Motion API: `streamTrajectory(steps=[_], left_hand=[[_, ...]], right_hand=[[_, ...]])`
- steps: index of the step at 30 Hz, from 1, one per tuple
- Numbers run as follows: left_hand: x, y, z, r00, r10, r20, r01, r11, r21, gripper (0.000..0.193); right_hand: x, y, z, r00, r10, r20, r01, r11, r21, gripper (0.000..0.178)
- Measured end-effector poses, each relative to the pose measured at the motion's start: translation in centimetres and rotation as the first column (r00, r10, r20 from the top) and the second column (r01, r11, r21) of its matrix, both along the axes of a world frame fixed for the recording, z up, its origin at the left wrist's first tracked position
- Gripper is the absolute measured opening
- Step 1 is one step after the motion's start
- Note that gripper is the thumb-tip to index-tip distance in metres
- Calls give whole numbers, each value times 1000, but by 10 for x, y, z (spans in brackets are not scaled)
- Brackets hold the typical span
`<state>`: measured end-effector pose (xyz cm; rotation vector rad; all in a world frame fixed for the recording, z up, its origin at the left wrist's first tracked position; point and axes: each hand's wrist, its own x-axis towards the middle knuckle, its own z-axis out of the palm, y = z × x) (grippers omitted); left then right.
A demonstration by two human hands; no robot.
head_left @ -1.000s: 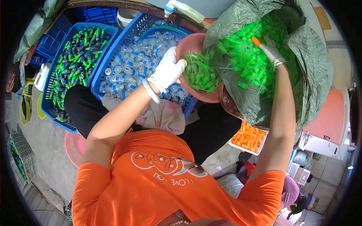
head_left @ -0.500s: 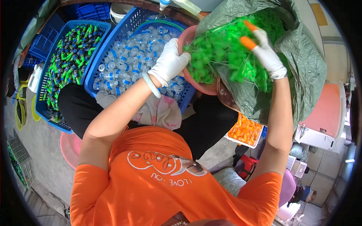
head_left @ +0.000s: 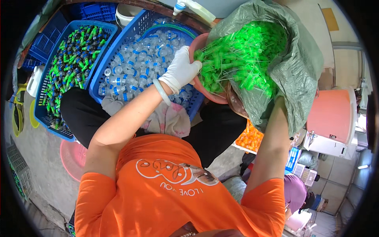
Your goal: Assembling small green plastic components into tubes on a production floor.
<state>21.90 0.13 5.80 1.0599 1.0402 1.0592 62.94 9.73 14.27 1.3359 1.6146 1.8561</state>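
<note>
Wrapped in a white glove, my left hand (head_left: 181,70) grips the near-left rim of a pink basin (head_left: 216,97). Bright green plastic pieces with thin clear stems (head_left: 252,55) fill the basin and spread from the mouth of a grey-green woven sack (head_left: 302,75). The sack's mouth lies over the basin's right side. My right forearm (head_left: 276,126) goes into the sack at its near side, under a fold. The sack and the green pieces hide my right hand, so its fingers cannot be seen.
Left of the basin stands a blue basket (head_left: 94,85) of clear small bottles with blue bands (head_left: 132,65). Beyond it, another blue basket (head_left: 43,114) holds green-and-black pieces. Orange pieces (head_left: 249,137) lie in a white tray beneath my right arm. A cloth (head_left: 167,118) covers my lap.
My right hand, with orange fingertip covers, has left the top of the green pieces and gone down into the sack. The sack's near side has shifted left. My left hand keeps the basin rim.
</note>
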Motion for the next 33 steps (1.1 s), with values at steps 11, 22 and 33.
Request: streamTrajectory(steps=[11, 22, 33], left_hand=[[10, 6, -8, 997, 62, 49, -65, 995, 69, 36], [0, 8, -10, 994, 102, -37, -98, 991, 96, 38], [-16, 22, -54, 990, 126, 64, -137, 971, 198, 35]], right_hand=[[23, 73, -93, 614, -532, 584, 211, 823, 527, 53], [-196, 17, -52, -995, 83, -51, 29, 757, 652, 36], [-250, -50, -49, -726, 58, -686, -338, 838, 428, 20]])
